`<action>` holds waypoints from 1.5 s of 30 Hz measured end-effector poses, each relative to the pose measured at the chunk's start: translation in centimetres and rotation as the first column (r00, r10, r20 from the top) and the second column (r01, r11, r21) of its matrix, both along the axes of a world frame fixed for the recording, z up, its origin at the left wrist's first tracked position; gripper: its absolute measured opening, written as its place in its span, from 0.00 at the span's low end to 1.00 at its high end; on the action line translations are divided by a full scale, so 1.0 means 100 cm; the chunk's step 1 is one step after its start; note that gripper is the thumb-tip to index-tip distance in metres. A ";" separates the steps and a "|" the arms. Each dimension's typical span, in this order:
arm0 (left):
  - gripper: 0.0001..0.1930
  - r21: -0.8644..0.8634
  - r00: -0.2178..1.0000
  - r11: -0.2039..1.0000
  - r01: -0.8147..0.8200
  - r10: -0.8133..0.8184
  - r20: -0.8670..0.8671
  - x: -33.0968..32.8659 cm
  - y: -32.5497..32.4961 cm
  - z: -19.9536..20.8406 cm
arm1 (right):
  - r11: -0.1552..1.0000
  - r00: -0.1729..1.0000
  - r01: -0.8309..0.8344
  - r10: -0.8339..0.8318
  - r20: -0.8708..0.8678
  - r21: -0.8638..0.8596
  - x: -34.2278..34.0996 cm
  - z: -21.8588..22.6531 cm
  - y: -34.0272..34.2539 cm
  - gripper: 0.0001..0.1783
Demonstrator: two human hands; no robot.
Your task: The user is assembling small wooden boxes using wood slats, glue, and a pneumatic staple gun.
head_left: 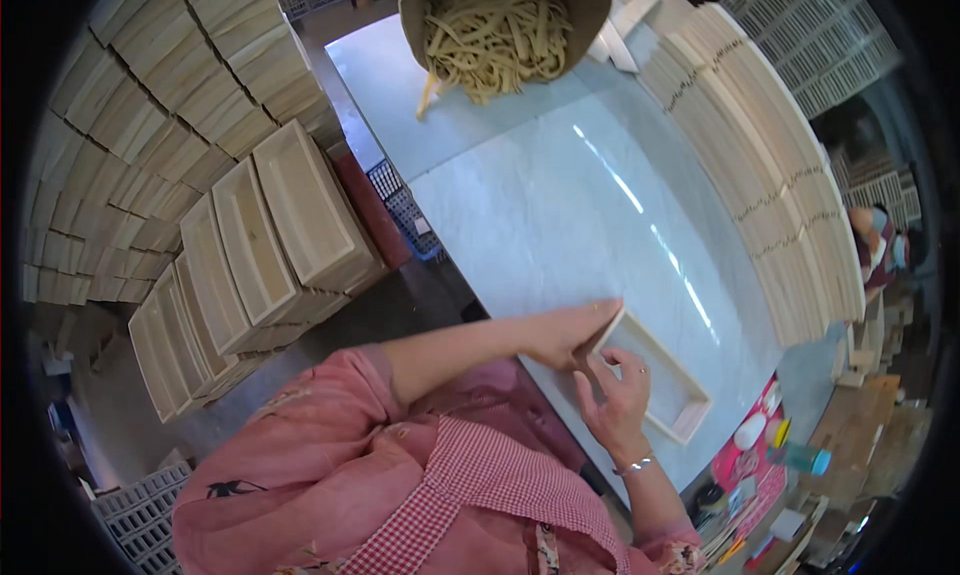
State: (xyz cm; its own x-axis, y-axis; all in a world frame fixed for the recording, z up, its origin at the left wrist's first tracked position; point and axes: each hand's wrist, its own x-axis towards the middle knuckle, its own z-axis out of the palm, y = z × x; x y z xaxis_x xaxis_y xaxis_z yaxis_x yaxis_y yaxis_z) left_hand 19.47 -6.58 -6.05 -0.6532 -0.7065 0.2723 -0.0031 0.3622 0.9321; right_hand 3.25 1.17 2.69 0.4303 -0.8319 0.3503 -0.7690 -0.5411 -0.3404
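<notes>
A shallow rectangular frame of pale wood (690, 421) lies slantwise on the near part of the pale tabletop. Its far left corner is gripped by my left hand (572, 337), with the fingers partly hidden behind the wood. My right hand (618, 397) is over the frame's near long side, close to the left hand. Its fingers are bent and apart, and I see nothing held in them. Whether they touch the wood, I cannot tell.
A tub of wood-coloured strips (500, 35) stands at the table's far end. Stacked thin wooden boards (770, 195) line its right edge. Wooden trays (300, 205) are piled on the left. A bottle (800, 457) lies at the lower right; another person (878, 247) is at the far right.
</notes>
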 end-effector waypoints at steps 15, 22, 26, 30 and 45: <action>0.45 0.186 0.990 0.973 0.137 -0.139 0.001 0.001 -0.001 -0.009 | 0.941 0.989 -0.060 0.100 0.108 -0.332 0.254 -0.029 -0.361 0.25; 0.41 -0.013 0.960 0.979 0.205 -0.204 -0.191 -0.012 0.002 -0.027 | 0.997 0.997 -0.047 0.050 0.051 -0.061 0.260 -0.068 -0.424 0.24; 0.49 0.207 0.994 0.974 0.096 -0.084 -0.065 0.000 0.004 -0.012 | 0.985 0.946 -0.165 0.171 0.275 -0.045 0.248 0.011 -0.405 0.19; 0.52 0.095 0.998 0.993 0.064 -0.063 -0.010 -0.004 0.004 -0.014 | 0.939 0.906 -0.164 0.265 0.331 -0.303 0.223 0.041 -0.397 0.20; 0.53 0.047 1.000 0.999 -0.005 0.006 -0.018 -0.009 0.007 -0.024 | 0.983 0.884 -0.184 0.167 -0.437 0.004 0.164 0.039 -0.340 0.18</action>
State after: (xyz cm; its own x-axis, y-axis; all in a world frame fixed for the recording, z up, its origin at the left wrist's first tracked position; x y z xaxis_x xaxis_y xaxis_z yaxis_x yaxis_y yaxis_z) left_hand 18.56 -5.90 -8.41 -0.6443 -0.7227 0.2503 0.0119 0.3178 0.9481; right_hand 19.66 -32.81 6.60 0.6844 -0.7185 0.1238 -0.7262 -0.6869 0.0283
